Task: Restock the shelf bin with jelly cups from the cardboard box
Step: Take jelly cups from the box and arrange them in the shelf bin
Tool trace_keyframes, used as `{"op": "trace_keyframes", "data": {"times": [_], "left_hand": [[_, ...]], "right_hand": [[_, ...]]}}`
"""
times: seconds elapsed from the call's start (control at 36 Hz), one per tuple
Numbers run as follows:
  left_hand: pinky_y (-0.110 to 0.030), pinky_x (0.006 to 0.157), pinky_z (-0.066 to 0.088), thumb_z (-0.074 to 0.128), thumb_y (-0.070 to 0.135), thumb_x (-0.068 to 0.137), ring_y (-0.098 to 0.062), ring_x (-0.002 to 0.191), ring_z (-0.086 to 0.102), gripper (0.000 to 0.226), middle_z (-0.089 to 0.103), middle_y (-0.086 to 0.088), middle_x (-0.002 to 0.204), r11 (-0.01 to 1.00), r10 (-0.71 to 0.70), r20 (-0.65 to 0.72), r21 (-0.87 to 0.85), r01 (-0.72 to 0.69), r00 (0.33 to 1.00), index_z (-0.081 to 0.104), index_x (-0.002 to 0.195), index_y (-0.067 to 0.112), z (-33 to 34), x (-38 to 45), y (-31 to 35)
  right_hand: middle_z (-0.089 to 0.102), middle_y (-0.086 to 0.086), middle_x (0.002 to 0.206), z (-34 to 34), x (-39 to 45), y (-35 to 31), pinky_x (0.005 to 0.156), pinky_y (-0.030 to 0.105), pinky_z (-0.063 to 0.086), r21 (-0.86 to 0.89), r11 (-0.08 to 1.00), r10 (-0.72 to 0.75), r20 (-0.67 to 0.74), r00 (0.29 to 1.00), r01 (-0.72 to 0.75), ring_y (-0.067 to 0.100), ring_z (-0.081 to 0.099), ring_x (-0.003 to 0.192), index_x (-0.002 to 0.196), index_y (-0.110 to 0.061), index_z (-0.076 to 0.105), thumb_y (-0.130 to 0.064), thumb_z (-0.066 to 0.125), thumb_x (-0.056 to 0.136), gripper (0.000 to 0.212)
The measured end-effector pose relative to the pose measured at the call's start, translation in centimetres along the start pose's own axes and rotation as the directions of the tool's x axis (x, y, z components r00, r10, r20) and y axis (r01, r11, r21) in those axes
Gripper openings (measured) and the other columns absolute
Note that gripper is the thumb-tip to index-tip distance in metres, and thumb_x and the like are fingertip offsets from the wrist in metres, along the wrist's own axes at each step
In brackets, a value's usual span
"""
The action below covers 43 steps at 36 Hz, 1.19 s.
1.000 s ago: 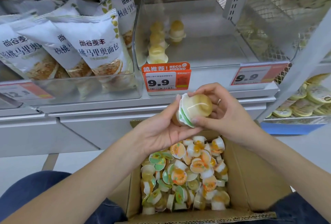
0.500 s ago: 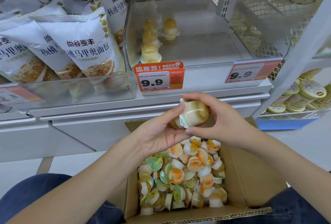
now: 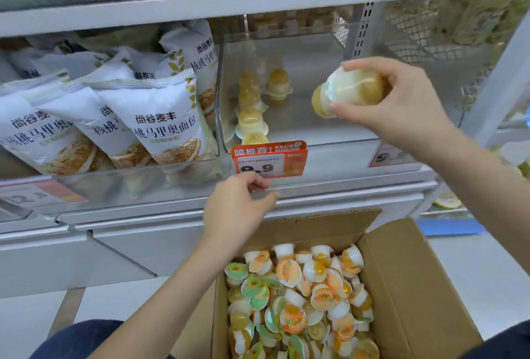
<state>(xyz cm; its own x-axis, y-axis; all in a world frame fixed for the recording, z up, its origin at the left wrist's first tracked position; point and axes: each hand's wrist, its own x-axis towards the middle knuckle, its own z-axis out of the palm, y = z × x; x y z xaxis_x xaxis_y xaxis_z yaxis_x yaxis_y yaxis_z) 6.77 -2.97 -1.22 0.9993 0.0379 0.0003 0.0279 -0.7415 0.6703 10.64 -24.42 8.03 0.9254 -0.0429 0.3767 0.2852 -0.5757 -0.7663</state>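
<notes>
Seen from the head camera, the right hand (image 3: 401,109) has lifted away from the cardboard box (image 3: 413,295), gripping jelly cups (image 3: 348,93) over the clear shelf bin (image 3: 301,126), ready to place, while the emptied left hand (image 3: 235,209) hangs loosely curled.

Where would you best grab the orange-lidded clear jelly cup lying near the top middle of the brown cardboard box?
Pinch the orange-lidded jelly cup across its rim from above: its flat lid faces up, the box's open top leaves that side free, and neighbouring cups crowd its sides.
</notes>
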Motion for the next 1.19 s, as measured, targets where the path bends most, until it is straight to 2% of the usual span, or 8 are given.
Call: {"op": "trace_keyframes", "data": {"times": [0.11,0.28,0.33,0.44,0.53,0.72,1.0,1.19], "left_hand": [[-0.032,0.076,0.055,0.069,0.048,0.078,-0.007,0.089,0.063,0.023,0.069,0.013,0.091,0.999,-0.001,-0.022,0.054,0.002,1.0,0.068,0.091,0.03,-0.5,-0.2,0.2],[-0.03,0.077,0.054,0.062,0.053,0.081,-0.007,0.092,0.063,0.029,0.069,0.015,0.095,0.98,0.033,0.009,0.197,-0.034,0.999,0.069,0.098,0.03,-1.1,0.6,-0.2],[-0.029,0.078,0.053,0.059,0.054,0.083,-0.006,0.095,0.063,0.03,0.069,0.016,0.098,0.971,0.041,0.023,0.236,-0.046,0.999,0.068,0.102,0.032,-1.2,0.7,-0.2],[-0.026,0.082,0.049,0.054,0.055,0.086,-0.008,0.1,0.061,0.032,0.068,0.017,0.105,0.955,0.053,0.038,0.29,-0.061,0.998,0.063,0.11,0.036,-1.3,0.8,-0.3],[-0.025,0.086,0.044,0.05,0.055,0.088,-0.007,0.103,0.059,0.034,0.065,0.016,0.11,0.94,0.094,0.06,0.323,-0.108,0.994,0.059,0.114,0.034,-1.2,0.6,-0.3],[-0.025,0.084,0.044,0.049,0.055,0.088,-0.007,0.102,0.058,0.036,0.065,0.015,0.11,0.938,0.107,0.062,0.324,-0.121,0.992,0.06,0.114,0.032,-1.4,0.6,0.2],[-0.025,0.089,0.041,0.049,0.054,0.089,-0.006,0.106,0.056,0.035,0.063,0.015,0.112,0.941,0.108,0.073,0.313,-0.125,0.992,0.058,0.116,0.032,-1.4,0.3,0.1],[-0.025,0.088,0.041,0.05,0.053,0.089,-0.006,0.107,0.056,0.036,0.064,0.015,0.113,0.941,0.116,0.067,0.313,-0.132,0.991,0.058,0.116,0.032,-1.4,0.4,0.1]], "right_hand": [[0.062,-0.001,0.104,3.8,7.0,1.2,0.078,0.024,0.045,-0.273,0.961,0.077,0.128,0.989,-0.04,0.016,0.058,0.094,0.118,-0.018,0.062,-0.036,0.081,0.065,0.059],[0.056,0.002,0.118,9.9,11.0,4.5,0.073,0.027,0.041,-0.414,0.91,0.173,0.328,0.929,-0.023,0.022,0.055,0.106,0.126,-0.015,0.051,-0.039,0.081,0.065,0.072],[0.057,0.003,0.118,11.0,11.4,5.1,0.073,0.025,0.038,-0.405,0.914,0.183,0.341,0.922,-0.032,0.022,0.054,0.105,0.125,-0.014,0.051,-0.039,0.081,0.066,0.07],[0.057,-0.004,0.097,11.6,11.5,5.4,0.064,0.023,0.038,-0.412,0.911,0.194,0.386,0.902,-0.019,0.018,0.055,0.09,0.103,-0.02,0.053,-0.035,0.081,0.067,0.047],[0.061,-0.001,0.101,11.7,11.3,5.7,0.07,0.026,0.043,-0.405,0.914,0.181,0.4,0.899,-0.004,0.019,0.056,0.089,0.104,-0.019,0.056,-0.033,0.081,0.068,0.047],[0.055,-0.002,0.109,12.0,11.3,6.7,0.077,0.025,0.04,-0.27,0.958,0.189,0.328,0.925,-0.1,0.017,0.052,0.098,0.127,-0.017,0.047,-0.031,0.086,0.066,0.073],[0.056,0.0,0.115,12.2,11.4,7.4,0.076,0.026,0.041,-0.248,0.964,0.171,0.309,0.935,-0.094,0.018,0.053,0.101,0.127,-0.019,0.046,-0.024,0.082,0.068,0.069],[0.055,0.007,0.122,12.3,11.6,8.0,0.087,0.036,0.05,-0.22,0.972,0.152,0.3,0.942,-0.087,0.024,0.054,0.11,0.127,-0.021,0.045,-0.027,0.085,0.065,0.074]]}}
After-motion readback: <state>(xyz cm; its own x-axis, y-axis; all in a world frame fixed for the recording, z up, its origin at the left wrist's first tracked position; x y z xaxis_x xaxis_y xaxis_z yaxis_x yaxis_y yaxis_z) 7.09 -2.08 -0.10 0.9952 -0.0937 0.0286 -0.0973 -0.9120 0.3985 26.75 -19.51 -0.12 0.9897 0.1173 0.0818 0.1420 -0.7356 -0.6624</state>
